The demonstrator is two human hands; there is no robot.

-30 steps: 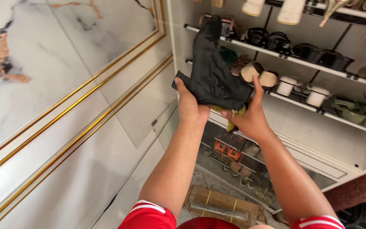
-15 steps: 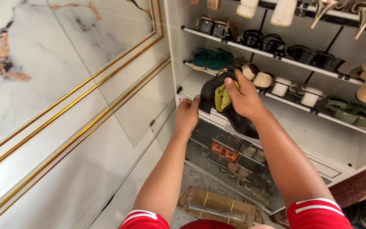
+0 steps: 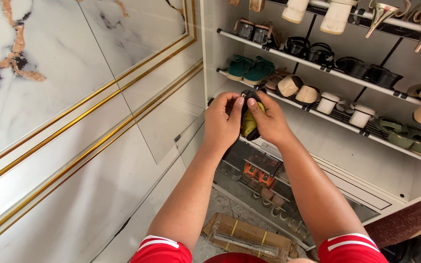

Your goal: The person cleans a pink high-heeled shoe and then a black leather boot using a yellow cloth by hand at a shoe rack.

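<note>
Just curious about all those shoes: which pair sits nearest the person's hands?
The green pair, far left on its rack, just above the hands; the other pairs sit farther right.

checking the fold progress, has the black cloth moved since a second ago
Yes. The black cloth has come down from in front of the upper shelf rail and now sits bunched between the left hand and right hand.

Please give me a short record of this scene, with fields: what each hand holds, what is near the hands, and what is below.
left hand: left hand grips the bundled cloth from the left side
right hand: right hand grips the same bundle from the right
cloth: black outside, yellow showing inside, bunched small between both hands
behind hands: open shoe rack with green sandals, beige shoes, black sandals
left side: marble wall panel with gold trim
below: cardboard box on the floor
</note>
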